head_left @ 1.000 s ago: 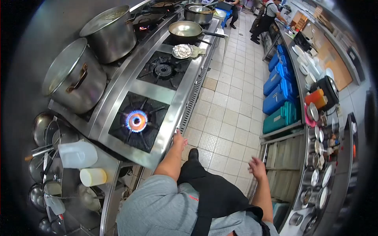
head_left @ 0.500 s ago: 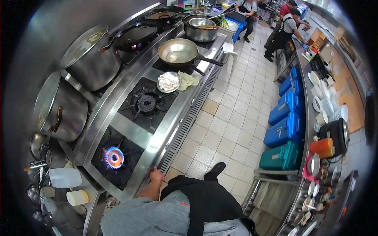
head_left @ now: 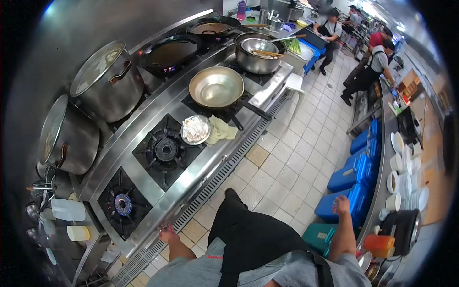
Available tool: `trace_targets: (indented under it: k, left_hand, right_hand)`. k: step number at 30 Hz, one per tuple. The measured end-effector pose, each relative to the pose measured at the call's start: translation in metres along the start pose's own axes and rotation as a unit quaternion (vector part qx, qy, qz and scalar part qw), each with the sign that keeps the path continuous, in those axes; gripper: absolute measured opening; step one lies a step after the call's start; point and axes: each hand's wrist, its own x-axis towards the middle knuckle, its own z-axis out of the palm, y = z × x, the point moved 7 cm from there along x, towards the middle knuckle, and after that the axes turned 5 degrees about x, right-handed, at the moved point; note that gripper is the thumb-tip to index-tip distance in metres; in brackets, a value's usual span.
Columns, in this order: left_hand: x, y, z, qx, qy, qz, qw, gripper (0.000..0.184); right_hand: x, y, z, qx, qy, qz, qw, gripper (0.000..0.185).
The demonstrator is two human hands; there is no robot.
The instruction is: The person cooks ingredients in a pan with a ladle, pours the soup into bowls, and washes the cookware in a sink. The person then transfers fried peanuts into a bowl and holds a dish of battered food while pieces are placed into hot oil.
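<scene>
My left hand (head_left: 168, 234) is by the front edge of the stove, near the lit burner (head_left: 123, 204); its fingers are too small to make out clearly. Over the blue bins on the right, my right hand (head_left: 341, 204) hangs in the air with fingers curled, and whether it holds anything is unclear. A bowl of white food (head_left: 195, 129) sits beside the unlit burner (head_left: 166, 149), next to a pale cloth (head_left: 221, 130). Behind them rests a wide pan (head_left: 216, 87) with its dark handle toward the aisle.
Two tall pots (head_left: 103, 81) stand at the stove's back left, with dark woks (head_left: 172, 51) beyond. Blue lidded bins (head_left: 348, 173) line the aisle's right side under a counter with stacked bowls (head_left: 405, 179). Several people (head_left: 377, 67) stand farther back.
The view has shifted along the stove and aisle. My right hand, out of view half a second ago, is visible again. The burner flame looks smaller than before.
</scene>
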Motion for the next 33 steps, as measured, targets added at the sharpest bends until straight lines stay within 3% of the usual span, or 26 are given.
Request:
trace_targets:
  k: [1, 2, 5, 7, 9, 11, 12, 14, 15, 17, 18, 20, 22, 26, 29, 31, 33]
  left_hand:
    - [-0.004, 0.004, -0.004, 0.015, 0.069, 0.046, 0.996, 0.028]
    - [-0.006, 0.006, -0.008, 0.030, 0.139, 0.091, 0.986, 0.029]
    - [0.023, 0.004, -0.030, 0.127, 0.177, 0.151, 0.964, 0.033]
    - [0.040, 0.002, -0.037, 0.120, 0.162, 0.155, 0.967, 0.034]
    - [0.041, 0.003, -0.042, 0.119, 0.160, 0.159, 0.967, 0.035]
    - [0.042, 0.003, -0.042, 0.180, 0.268, 0.122, 0.939, 0.038]
    - [0.040, 0.000, -0.035, 0.175, 0.272, 0.121, 0.938, 0.038]
    - [0.000, -0.011, 0.004, 0.181, 0.264, 0.031, 0.947, 0.046]
    - [0.009, -0.033, 0.002, 0.171, 0.272, 0.028, 0.947, 0.046]
    - [-0.001, -0.061, 0.041, 0.221, 0.179, 0.017, 0.959, 0.051]
    - [-0.031, -0.075, 0.064, 0.239, 0.152, 0.073, 0.956, 0.061]
    - [-0.038, -0.118, 0.063, 0.222, 0.163, 0.053, 0.960, 0.064]
    - [-0.072, -0.160, 0.074, 0.152, 0.205, 0.016, 0.967, 0.075]
    - [-0.173, -0.237, 0.088, 0.158, 0.295, -0.064, 0.940, 0.078]
    - [-0.229, -0.302, 0.081, 0.153, 0.320, -0.128, 0.926, 0.077]
    - [-0.262, -0.331, 0.087, 0.165, 0.331, -0.149, 0.917, 0.077]
    - [-0.307, -0.352, 0.103, 0.199, 0.336, -0.196, 0.899, 0.078]
  right_hand:
    - [-0.009, -0.121, 0.000, 0.101, 0.049, 0.118, 0.987, 0.046]
    - [0.008, -0.168, 0.015, 0.099, 0.045, 0.111, 0.988, 0.046]
    - [0.042, -0.262, 0.057, 0.171, -0.011, 0.090, 0.981, 0.050]
    - [0.053, -0.325, 0.103, 0.145, -0.131, 0.065, 0.979, 0.045]
    - [0.072, -0.385, 0.124, 0.128, -0.177, 0.025, 0.976, 0.045]
    - [0.104, -0.448, 0.137, 0.129, -0.223, -0.040, 0.965, 0.044]
    - [0.126, -0.481, 0.138, 0.135, -0.230, -0.063, 0.962, 0.044]
    - [0.166, -0.561, 0.135, 0.138, -0.216, -0.119, 0.959, 0.044]
    - [0.192, -0.597, 0.134, 0.135, -0.203, -0.150, 0.958, 0.045]
    - [0.240, -0.671, 0.135, 0.160, -0.193, -0.221, 0.943, 0.045]
    - [0.263, -0.704, 0.137, 0.172, -0.190, -0.233, 0.938, 0.046]
    - [0.317, -0.761, 0.144, 0.190, -0.168, -0.263, 0.931, 0.049]
    - [0.370, -0.809, 0.158, 0.235, -0.194, -0.252, 0.919, 0.055]
    - [0.456, -0.879, 0.188, 0.179, -0.195, -0.255, 0.930, 0.059]
    - [0.509, -0.903, 0.224, 0.230, -0.277, -0.185, 0.914, 0.056]
    - [0.508, -0.908, 0.258, 0.238, -0.461, -0.086, 0.851, 0.048]
    - [0.508, -0.913, 0.292, 0.296, -0.543, -0.037, 0.785, 0.037]
